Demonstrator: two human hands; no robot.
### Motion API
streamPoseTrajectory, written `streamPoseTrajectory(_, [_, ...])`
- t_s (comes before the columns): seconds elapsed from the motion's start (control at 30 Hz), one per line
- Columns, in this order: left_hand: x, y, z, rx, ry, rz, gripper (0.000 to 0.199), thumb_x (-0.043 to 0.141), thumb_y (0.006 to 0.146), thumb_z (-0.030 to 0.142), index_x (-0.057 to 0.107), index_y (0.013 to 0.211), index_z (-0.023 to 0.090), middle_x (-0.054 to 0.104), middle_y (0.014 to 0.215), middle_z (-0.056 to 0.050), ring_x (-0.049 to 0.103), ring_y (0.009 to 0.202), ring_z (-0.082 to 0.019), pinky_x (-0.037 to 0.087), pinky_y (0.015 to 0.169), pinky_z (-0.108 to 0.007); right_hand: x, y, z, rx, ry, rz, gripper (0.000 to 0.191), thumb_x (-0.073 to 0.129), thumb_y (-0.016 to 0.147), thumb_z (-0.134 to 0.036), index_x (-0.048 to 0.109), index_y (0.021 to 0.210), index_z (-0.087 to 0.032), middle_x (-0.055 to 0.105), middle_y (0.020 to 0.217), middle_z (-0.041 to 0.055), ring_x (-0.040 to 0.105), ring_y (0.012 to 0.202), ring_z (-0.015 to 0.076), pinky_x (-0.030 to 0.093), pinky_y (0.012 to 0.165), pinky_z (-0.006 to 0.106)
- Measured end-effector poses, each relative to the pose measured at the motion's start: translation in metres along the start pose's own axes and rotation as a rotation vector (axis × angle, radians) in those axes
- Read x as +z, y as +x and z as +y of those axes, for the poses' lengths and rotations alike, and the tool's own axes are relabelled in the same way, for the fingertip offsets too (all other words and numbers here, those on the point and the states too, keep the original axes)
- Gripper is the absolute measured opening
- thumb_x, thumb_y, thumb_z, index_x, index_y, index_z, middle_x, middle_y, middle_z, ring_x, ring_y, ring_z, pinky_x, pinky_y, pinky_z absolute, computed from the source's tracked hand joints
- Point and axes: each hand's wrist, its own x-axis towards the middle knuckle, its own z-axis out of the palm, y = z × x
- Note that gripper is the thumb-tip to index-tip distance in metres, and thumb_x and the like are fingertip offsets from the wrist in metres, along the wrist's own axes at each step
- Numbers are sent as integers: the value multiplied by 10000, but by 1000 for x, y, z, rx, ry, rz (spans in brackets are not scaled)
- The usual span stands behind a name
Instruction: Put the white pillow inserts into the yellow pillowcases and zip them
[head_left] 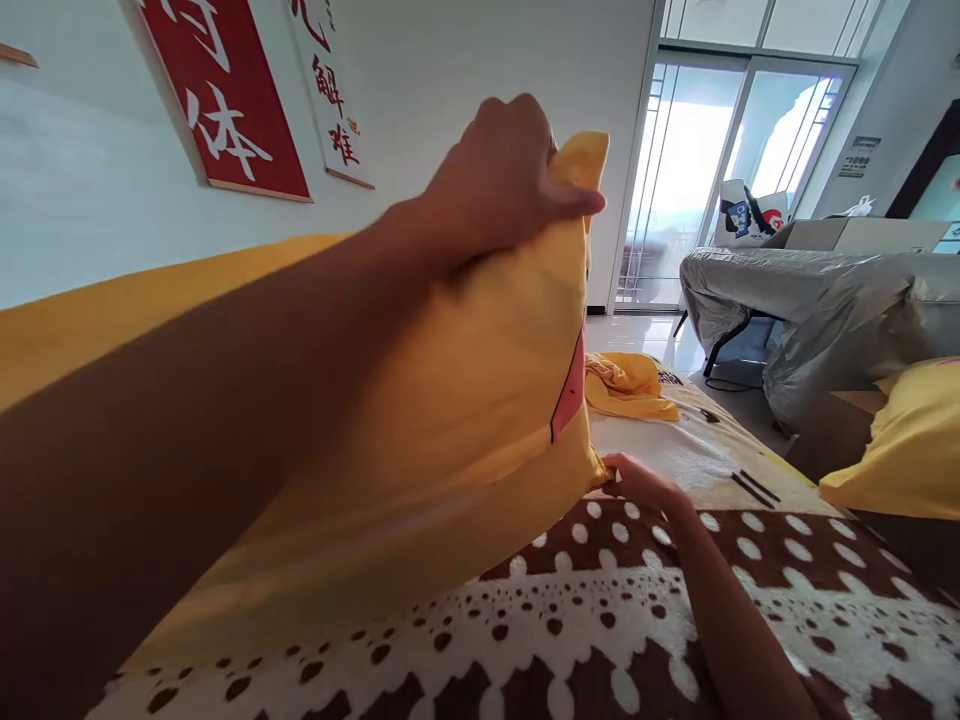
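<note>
A large yellow pillow (450, 400) with a pink patch near its right edge stands on its side over the patterned blanket (555, 630). At its upper right corner my left hand (517, 170) is closed on the fabric, thumb pointing right. Low down, my right hand (634, 477) pinches the pillow's bottom right corner, its fingers partly hidden by the cloth. My left forearm crosses in front of the pillow.
Crumpled yellow cloth (626, 385) and two dark thin sticks (756, 489) lie on the blanket. Another yellow pillow (907, 440) is at right, beyond it a plastic-covered table (817, 280) with a box (862, 235). Scrolls (232, 100) hang on the wall.
</note>
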Motion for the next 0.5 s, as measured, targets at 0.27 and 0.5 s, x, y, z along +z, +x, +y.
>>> streamPoseTrajectory(0.27, [43, -15, 7, 118, -68, -276, 523, 494, 760, 614, 586, 999, 157, 641, 907, -92, 563, 760, -198, 320, 591, -274, 7, -6, -54, -139, 305, -228, 1014, 858, 488, -282, 392, 1388, -262, 438, 1431, 75, 401, 1312, 265, 353, 1067, 438])
streamPoseTrajectory(0.5, [34, -73, -80, -360, -212, -703, 673, 260, 817, 719, 664, 789, 182, 660, 715, -1, 532, 709, -172, 375, 708, -270, 30, 2, -32, -19, 280, -165, 832, 830, 545, -276, 493, 1304, -227, 564, 1309, 71, 507, 1206, 263, 441, 1001, 432])
